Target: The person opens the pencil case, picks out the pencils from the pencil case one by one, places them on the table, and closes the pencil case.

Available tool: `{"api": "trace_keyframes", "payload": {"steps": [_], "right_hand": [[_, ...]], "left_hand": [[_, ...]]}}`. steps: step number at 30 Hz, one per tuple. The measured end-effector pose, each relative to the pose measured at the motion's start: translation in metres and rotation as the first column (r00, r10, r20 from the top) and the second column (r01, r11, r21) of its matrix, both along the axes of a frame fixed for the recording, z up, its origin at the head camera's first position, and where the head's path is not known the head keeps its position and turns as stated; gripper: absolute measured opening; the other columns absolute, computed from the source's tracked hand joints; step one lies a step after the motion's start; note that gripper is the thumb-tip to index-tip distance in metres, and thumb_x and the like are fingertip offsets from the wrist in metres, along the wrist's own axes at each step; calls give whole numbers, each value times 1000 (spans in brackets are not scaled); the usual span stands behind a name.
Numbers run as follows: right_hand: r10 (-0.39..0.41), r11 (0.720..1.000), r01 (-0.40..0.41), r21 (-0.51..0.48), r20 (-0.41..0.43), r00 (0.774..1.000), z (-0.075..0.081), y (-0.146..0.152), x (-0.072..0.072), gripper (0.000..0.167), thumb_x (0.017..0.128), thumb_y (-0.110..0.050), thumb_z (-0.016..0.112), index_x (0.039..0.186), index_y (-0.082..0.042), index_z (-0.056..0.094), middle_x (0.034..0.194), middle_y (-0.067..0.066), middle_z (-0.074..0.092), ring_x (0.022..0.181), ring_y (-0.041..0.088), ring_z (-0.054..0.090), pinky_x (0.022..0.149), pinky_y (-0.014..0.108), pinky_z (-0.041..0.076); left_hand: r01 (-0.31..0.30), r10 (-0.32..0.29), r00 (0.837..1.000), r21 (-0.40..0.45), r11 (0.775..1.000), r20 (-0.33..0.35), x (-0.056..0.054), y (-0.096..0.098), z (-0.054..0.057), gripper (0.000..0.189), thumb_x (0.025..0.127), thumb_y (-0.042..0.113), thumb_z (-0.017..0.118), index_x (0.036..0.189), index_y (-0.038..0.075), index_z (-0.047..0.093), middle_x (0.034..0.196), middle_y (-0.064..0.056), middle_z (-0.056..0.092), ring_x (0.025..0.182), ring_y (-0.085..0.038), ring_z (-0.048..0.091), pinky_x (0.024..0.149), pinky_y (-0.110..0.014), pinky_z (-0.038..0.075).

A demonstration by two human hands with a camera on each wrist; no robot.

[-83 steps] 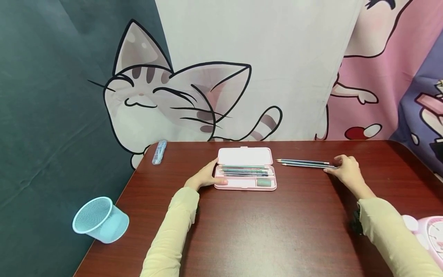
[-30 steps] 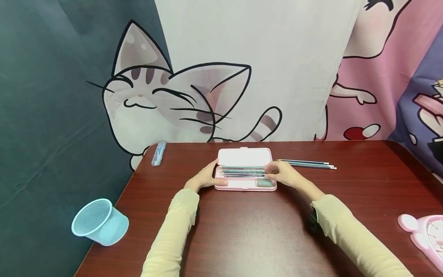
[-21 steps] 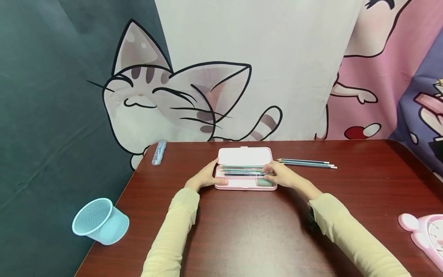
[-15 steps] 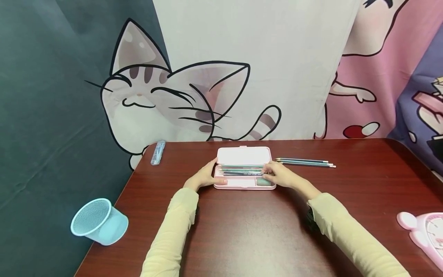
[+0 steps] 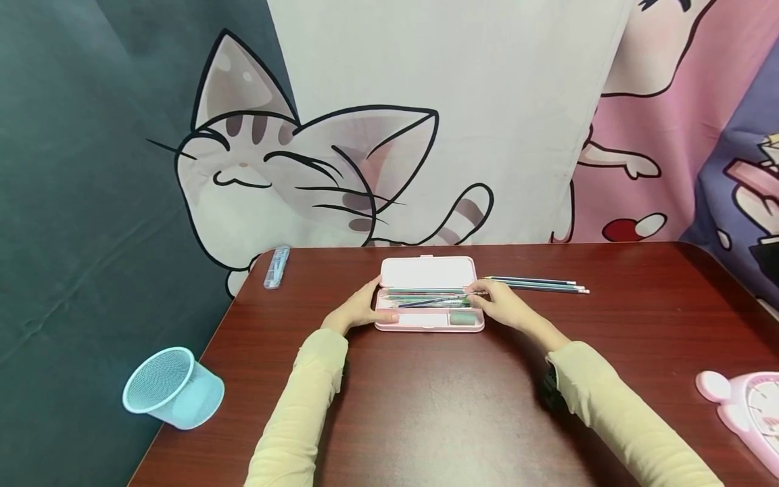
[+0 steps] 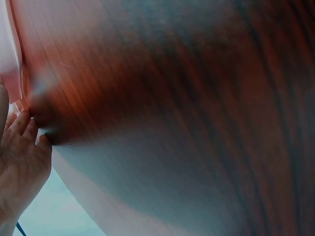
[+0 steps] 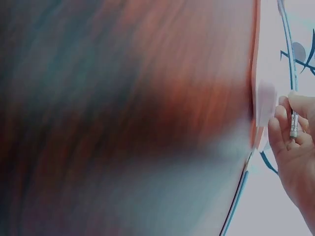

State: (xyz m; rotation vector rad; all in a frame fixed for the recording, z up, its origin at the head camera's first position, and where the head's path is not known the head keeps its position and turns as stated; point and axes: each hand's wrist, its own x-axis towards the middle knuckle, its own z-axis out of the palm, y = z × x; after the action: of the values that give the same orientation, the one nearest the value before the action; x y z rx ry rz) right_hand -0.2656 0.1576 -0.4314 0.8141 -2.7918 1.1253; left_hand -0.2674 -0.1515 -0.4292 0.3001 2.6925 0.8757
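Blurry wrist views, soft glare on tabletop (image 5: 444, 396)

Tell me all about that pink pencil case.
The pencil case is pale pink, apparently plastic, lying open on the table with its whitish-lined lid folded back. Pencils lie in its long compartment; a greenish block sits front right. The left hand holds its left end. The right hand, pinching a pencil, is over its right end.

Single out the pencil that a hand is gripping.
It's the pencil pinched by the right hand, slanting across the open case; other pencils lie lengthwise in the case or together on the table to its right.
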Motion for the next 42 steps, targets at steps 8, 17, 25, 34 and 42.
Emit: {"api": "trace_keyframes", "payload": {"steps": [8, 17, 25, 34, 42], "right_hand": [[-79, 997, 80, -19, 28, 996, -2, 21, -3, 14, 89, -6, 56, 99, 1, 64, 107, 20, 64, 100, 32, 59, 85, 46, 46], [-120, 992, 121, -18, 38, 992, -1, 60, -5, 14, 90, -5, 54, 98, 5, 58, 79, 14, 59, 64, 9, 48, 57, 20, 41], [-157, 988, 157, -10, -5, 988, 0, 104, -2, 12, 90, -2, 53, 98, 7, 53, 82, 18, 59, 62, -1, 47, 56, 16, 41], [-236, 967, 235, 97, 1, 972, -1, 143, 3, 12, 91, -4, 52, 97, 7, 53, 78, 16, 57, 63, -1, 44, 56, 19, 39], [-299, 940, 309, 144, -82, 951, -5, 153, 5, 13, 83, -6, 64, 93, 2, 62, 94, 26, 62, 81, 31, 54, 73, 42, 41]], "left_hand": [[0, 0, 1000, 6, 1000, 6, -1, 1, -2, 104, 71, 39, 76, 148, 9, 11, 151, -13, 21, 139, -26, 21, 112, -42, 22], [-11, 11, 1000, 8, 1000, 12, -1, 2, -3, 104, 71, 41, 76, 148, 11, 12, 151, -12, 21, 139, -25, 22, 112, -42, 22], [-10, 10, 1000, 18, 1000, 12, -1, 1, -3, 104, 71, 39, 76, 147, 10, 12, 151, -13, 21, 139, -26, 22, 112, -42, 23], [-4, 4, 1000, 10, 1000, 18, -3, -1, 2, 104, 72, 39, 76, 148, 10, 10, 152, -13, 20, 139, -27, 21, 112, -43, 22], [-7, 7, 1000, 9, 1000, 23, -2, 0, -1, 105, 71, 40, 76, 148, 10, 10, 152, -13, 20, 139, -26, 21, 112, -43, 22]]}}
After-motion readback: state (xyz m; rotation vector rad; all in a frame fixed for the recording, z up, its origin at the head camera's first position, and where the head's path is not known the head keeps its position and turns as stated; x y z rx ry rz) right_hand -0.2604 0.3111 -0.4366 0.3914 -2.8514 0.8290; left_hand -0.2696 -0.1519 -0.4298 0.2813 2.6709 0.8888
